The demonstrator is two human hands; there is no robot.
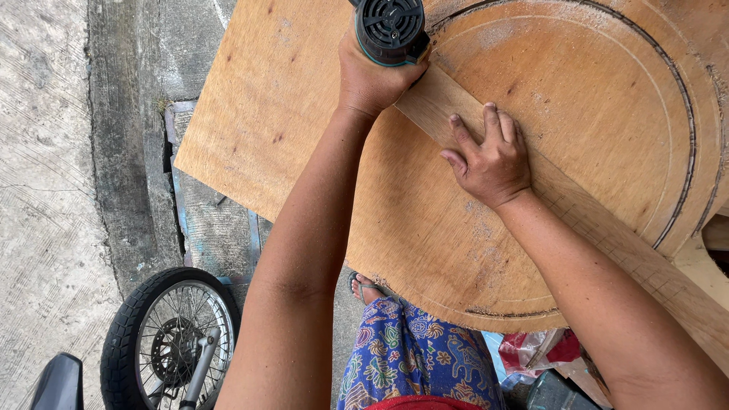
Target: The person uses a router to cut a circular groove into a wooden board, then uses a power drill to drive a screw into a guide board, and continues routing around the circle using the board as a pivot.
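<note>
You are outdoors over rough concrete ground (45,190), with a motorcycle wheel (171,338) below the plywood sheet (266,99). Your left hand (372,76) is wrapped tight around a power tool (389,29) at the sheet's top edge. A wooden strip (577,205) runs diagonally from the tool toward lower right, and your right hand (492,161) presses flat and open on it.

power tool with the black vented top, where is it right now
In the head view the power tool is at the top edge, gripped by the left hand on the plywood sheet, just left of the right hand pressing the wooden strip.
</note>
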